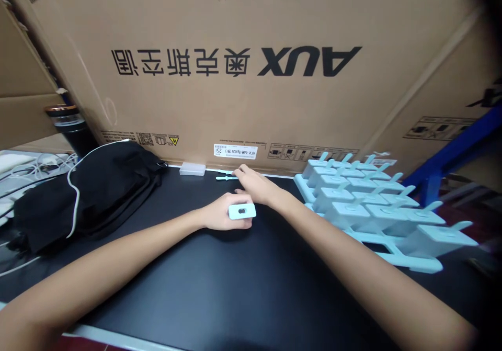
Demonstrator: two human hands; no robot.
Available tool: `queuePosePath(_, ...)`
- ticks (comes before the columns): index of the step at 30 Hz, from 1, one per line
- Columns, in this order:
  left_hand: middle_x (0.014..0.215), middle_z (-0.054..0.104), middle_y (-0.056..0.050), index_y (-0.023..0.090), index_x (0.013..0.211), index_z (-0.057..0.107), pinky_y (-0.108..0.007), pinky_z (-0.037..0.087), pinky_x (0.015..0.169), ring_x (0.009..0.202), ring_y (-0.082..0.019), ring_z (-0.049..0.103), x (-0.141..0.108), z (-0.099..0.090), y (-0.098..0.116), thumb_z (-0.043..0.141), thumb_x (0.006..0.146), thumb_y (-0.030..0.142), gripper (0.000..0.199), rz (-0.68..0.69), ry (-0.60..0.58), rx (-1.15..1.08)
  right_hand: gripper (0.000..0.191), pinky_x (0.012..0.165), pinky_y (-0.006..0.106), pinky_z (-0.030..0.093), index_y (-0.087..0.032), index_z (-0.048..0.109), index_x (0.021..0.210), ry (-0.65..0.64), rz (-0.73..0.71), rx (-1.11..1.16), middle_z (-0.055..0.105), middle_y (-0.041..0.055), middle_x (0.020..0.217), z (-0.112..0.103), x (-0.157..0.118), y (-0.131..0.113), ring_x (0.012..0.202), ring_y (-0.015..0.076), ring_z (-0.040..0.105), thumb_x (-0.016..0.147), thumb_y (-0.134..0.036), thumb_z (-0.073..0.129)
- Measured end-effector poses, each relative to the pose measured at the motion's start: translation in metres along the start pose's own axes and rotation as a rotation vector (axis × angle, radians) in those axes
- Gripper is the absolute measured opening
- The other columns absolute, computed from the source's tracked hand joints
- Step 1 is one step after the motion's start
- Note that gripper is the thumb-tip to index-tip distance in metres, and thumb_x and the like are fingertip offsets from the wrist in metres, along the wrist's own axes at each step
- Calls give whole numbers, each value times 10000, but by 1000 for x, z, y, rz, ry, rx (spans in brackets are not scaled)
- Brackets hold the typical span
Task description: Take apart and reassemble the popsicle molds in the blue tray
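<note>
My left hand (224, 212) is closed around a light blue popsicle mold (241, 211), whose flat top with a small dark slot faces me. Just beyond it, my right hand (254, 184) reaches over the table towards two thin light blue popsicle sticks (225, 178) lying by the carton. Its fingertips are at the sticks' right ends, with thumb and forefinger apart; whether they touch a stick is hard to see. On the right stands a light blue rack (415, 261) of several popsicle molds (349, 212) with sticks poking up from their lids.
A large brown carton (188, 105) walls off the back of the black table (188, 288). A small translucent box (192, 169) sits against it. To the left lie a black bag (113, 183), white cables (50, 162) and a dark cylinder (68, 126). A blue metal bar (458, 152) slants behind the rack.
</note>
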State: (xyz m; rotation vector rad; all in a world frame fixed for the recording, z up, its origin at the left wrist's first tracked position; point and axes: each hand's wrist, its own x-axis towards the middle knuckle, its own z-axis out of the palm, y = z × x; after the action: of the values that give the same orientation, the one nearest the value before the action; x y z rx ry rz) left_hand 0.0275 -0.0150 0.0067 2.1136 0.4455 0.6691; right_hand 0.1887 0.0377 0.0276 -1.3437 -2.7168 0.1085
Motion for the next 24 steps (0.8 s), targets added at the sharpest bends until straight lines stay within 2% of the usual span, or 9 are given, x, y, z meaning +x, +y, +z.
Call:
queuePosePath(3, 725, 569, 9, 182, 832, 492, -292, 449, 731, 715, -149, 525, 1, -1, -1, 679, 760, 278, 222, -29, 13, 104, 500, 879, 330, 436, -154, 461, 1313, -51, -9, 13, 555, 165, 1250, -3, 7, 5, 1128, 253, 567, 858, -289, 617)
queuePosePath(5, 860, 568, -20, 179, 966, 498, -318, 456, 778, 834, -188, 533, 0, -1, -2, 704, 724, 289, 336, -54, 8, 166, 497, 843, 317, 452, -172, 478, 1304, -92, -7, 11, 594, 154, 1204, -8, 14, 5, 1082, 255, 594, 850, -306, 629)
queuePosePath(8, 1174, 495, -97, 162, 1250, 397, -392, 438, 938, 1108, -274, 487, -1, -1, -1, 714, 684, 267, 657, -52, 9, 182, 492, 791, 298, 465, -168, 528, 1258, -143, 1, -9, 622, 155, 1160, -16, 27, 4, 1007, 251, 620, 801, -283, 670)
queuePosePath(9, 1236, 460, -112, 158, 1299, 359, -413, 415, 984, 1171, -292, 457, -2, -1, -1, 698, 693, 251, 701, -51, 17, 171, 490, 777, 293, 467, -166, 548, 1238, -162, 0, -19, 629, 151, 1146, -18, 31, 3, 987, 248, 624, 779, -271, 684)
queuePosePath(11, 1270, 447, -122, 157, 1319, 347, -439, 387, 1028, 1216, -301, 440, -2, 1, -1, 652, 738, 229, 661, -60, 43, 164, 480, 752, 285, 468, -165, 586, 1200, -202, -1, -40, 645, 140, 1108, -21, 39, 1, 950, 238, 628, 739, -237, 697)
queuePosePath(15, 1198, 538, -116, 181, 1281, 373, -428, 430, 982, 1117, -271, 540, 0, 5, -6, 672, 796, 309, 584, -75, 125, 164, 447, 678, 282, 461, -148, 636, 1144, -289, 21, -83, 666, 133, 1047, -26, 47, -6, 862, 220, 632, 699, -184, 655)
queuePosePath(18, 984, 633, -61, 189, 1158, 435, -362, 503, 808, 888, -225, 634, 1, 7, -13, 743, 751, 371, 541, -122, 153, 107, 399, 629, 286, 460, -117, 668, 1071, -378, 38, -95, 677, 136, 1007, -30, 47, -12, 787, 207, 633, 689, -228, 645)
queuePosePath(20, 864, 648, -26, 188, 1054, 483, -314, 504, 701, 765, -198, 642, 2, 7, -15, 758, 736, 398, 470, -153, 142, 135, 346, 621, 297, 464, -104, 691, 978, -446, 35, -100, 688, 126, 939, -33, 44, -14, 753, 205, 630, 675, -267, 655)
queuePosePath(24, 828, 684, -24, 176, 1021, 559, -282, 501, 656, 713, -187, 658, 4, 7, -13, 775, 712, 434, 456, -184, 146, 165, 244, 622, 308, 476, -101, 689, 812, -550, 47, -94, 686, 84, 765, -45, 39, -9, 687, 196, 629, 647, -280, 672)
